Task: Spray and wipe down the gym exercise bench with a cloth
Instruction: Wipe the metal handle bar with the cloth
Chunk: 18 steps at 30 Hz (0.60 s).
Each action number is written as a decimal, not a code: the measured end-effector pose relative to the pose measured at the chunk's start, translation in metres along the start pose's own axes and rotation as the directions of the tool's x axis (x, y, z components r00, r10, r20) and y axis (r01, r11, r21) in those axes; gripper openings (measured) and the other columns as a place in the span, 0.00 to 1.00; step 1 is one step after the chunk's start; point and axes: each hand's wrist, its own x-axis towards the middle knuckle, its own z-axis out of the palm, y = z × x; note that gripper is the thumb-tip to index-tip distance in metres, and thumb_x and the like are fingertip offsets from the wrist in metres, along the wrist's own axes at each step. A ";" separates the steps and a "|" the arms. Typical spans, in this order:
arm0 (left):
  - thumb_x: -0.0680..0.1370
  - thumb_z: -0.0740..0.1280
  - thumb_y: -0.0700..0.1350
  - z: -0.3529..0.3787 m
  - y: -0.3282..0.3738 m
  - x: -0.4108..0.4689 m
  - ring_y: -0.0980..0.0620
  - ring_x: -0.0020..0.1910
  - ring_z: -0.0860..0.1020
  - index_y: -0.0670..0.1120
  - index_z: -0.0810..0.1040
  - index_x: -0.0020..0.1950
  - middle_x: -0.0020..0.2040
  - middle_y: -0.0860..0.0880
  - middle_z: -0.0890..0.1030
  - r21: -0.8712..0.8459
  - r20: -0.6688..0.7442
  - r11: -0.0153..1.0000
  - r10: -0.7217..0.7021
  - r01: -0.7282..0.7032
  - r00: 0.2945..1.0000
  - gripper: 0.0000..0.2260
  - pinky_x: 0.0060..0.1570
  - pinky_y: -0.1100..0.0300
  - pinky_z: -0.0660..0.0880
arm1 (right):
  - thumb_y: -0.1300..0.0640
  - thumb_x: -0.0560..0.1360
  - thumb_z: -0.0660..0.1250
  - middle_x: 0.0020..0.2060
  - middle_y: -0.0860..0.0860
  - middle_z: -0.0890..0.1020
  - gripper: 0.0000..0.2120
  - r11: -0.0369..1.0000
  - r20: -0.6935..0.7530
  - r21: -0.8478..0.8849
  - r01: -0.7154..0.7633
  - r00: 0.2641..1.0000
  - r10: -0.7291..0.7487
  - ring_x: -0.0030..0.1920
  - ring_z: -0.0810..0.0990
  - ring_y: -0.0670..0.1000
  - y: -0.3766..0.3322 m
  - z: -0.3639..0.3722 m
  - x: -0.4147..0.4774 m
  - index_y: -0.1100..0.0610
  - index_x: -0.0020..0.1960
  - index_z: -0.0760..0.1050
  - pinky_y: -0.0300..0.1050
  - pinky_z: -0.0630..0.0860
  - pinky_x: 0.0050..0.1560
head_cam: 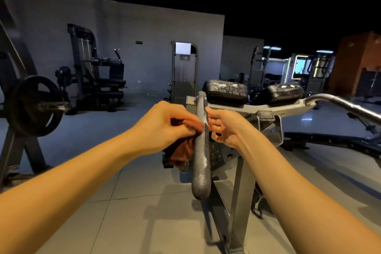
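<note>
A grey metal exercise machine stands in front of me, with a thick handle bar (201, 156) pointing toward me. Two black pads (225, 89) at its far end are speckled with white spray droplets. My left hand (165, 128) grips a reddish-brown cloth (182, 150) against the left side of the handle, and the cloth hangs down below my fist. My right hand (224, 128) is at the right side of the same bar, fingers half curled, fingertips touching the bar near the cloth. No spray bottle is in view.
A second curved handle (340, 105) reaches out to the right. A plate-loaded rack with a black weight plate (36, 106) stands at the left. More machines (97, 72) line the back wall. The machine's frame post (241, 202) rises from the tiled floor just below my right arm.
</note>
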 end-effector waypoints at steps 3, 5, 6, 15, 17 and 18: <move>0.79 0.73 0.44 0.000 0.007 -0.004 0.57 0.47 0.82 0.53 0.88 0.53 0.44 0.59 0.84 -0.003 -0.015 1.000 0.028 -0.028 0.999 0.06 0.48 0.68 0.75 | 0.49 0.79 0.71 0.42 0.49 0.82 0.07 1.000 -0.007 -0.005 0.004 1.000 -0.004 0.36 0.76 0.46 0.001 0.001 0.000 0.52 0.46 0.81 0.40 0.69 0.36; 0.79 0.73 0.44 0.006 -0.001 0.022 0.59 0.44 0.81 0.53 0.89 0.50 0.41 0.60 0.83 0.072 -0.077 0.997 0.025 -0.020 0.997 0.06 0.46 0.68 0.74 | 0.49 0.79 0.71 0.40 0.48 0.82 0.07 1.000 -0.009 -0.005 -0.001 1.000 0.001 0.35 0.76 0.45 0.000 0.001 0.000 0.52 0.46 0.81 0.40 0.68 0.35; 0.78 0.73 0.44 0.010 -0.009 0.040 0.59 0.43 0.80 0.54 0.89 0.50 0.40 0.60 0.84 0.106 -0.118 0.994 0.003 0.009 0.993 0.06 0.46 0.63 0.76 | 0.49 0.79 0.71 0.40 0.48 0.82 0.07 1.000 -0.008 -0.007 -0.003 1.000 0.003 0.34 0.76 0.45 0.000 0.001 0.000 0.52 0.47 0.81 0.40 0.68 0.35; 0.79 0.72 0.43 0.011 -0.002 0.006 0.57 0.46 0.81 0.53 0.88 0.52 0.44 0.59 0.83 0.046 -0.126 0.999 -0.007 0.013 0.992 0.06 0.48 0.65 0.75 | 0.51 0.79 0.71 0.39 0.48 0.81 0.06 0.999 -0.014 -0.033 0.006 1.000 -0.007 0.36 0.75 0.46 -0.005 0.000 -0.003 0.53 0.48 0.81 0.40 0.69 0.37; 0.80 0.72 0.43 0.007 0.021 -0.036 0.55 0.48 0.82 0.52 0.88 0.52 0.45 0.57 0.84 -0.030 -0.028 0.999 0.014 -0.015 1.000 0.06 0.48 0.65 0.76 | 0.50 0.79 0.70 0.36 0.47 0.78 0.08 0.997 -0.009 -0.067 0.025 1.000 -0.025 0.34 0.72 0.45 -0.005 -0.002 -0.003 0.52 0.44 0.80 0.40 0.67 0.36; 0.80 0.72 0.44 0.005 0.029 -0.052 0.53 0.49 0.82 0.52 0.87 0.53 0.46 0.56 0.84 -0.070 0.011 0.997 0.027 -0.026 1.000 0.06 0.49 0.63 0.78 | 0.50 0.79 0.70 0.35 0.47 0.78 0.08 0.995 -0.003 -0.090 0.035 0.999 -0.035 0.34 0.72 0.45 -0.006 -0.004 -0.002 0.51 0.44 0.80 0.40 0.67 0.37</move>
